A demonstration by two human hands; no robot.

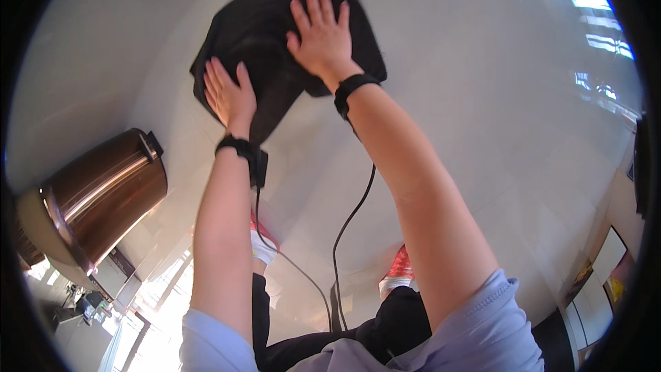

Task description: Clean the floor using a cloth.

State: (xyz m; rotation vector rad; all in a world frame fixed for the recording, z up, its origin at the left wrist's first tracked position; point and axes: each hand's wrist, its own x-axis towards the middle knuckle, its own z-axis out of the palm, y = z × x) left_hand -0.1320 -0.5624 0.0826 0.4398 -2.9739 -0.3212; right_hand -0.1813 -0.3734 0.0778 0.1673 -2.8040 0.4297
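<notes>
Black cloth (pixel 268 36), perhaps a folded garment, lies spread on a pale, smooth floor. My left hand (pixel 228 94) rests flat on its left part, fingers straight and palm down. Higher up on the cloth, my right hand (pixel 323 33) presses with spread fingers. Neither hand grips the fabric. Each wrist wears a black band, and dark cables run from the wrists towards my body. The cloth's lower edge is uneven, with one part pointing towards me.
A shiny brown metallic bin (pixel 108 196) stands at the left. My feet in red footwear (pixel 400 263) are on the floor below the cloth. White panelled furniture (pixel 594 299) is at the lower right. Bright reflections show at the upper right.
</notes>
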